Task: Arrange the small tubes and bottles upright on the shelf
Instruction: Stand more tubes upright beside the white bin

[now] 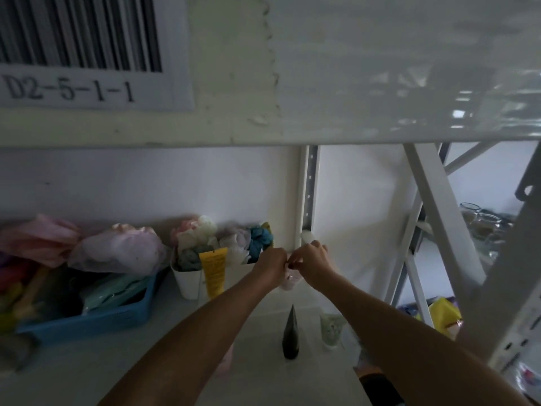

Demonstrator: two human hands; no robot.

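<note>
Nearest on the smooth white shelf (87, 373): a dark, tapered tube (290, 336) upright on its cap, and just right of it a squat pale-green tube (331, 329), also upright. Further in, the left hand (270, 266) and right hand (313, 260) meet, fingers pinched together on a small pale-pink bottle (289, 278) near the back upright; most of it is hidden. Left of the hands, a glossy yellow tube (214, 271) leans on a white paper cup (187, 281) of crumpled fabric. Far left, a blue plastic bin (96, 316).
</note>
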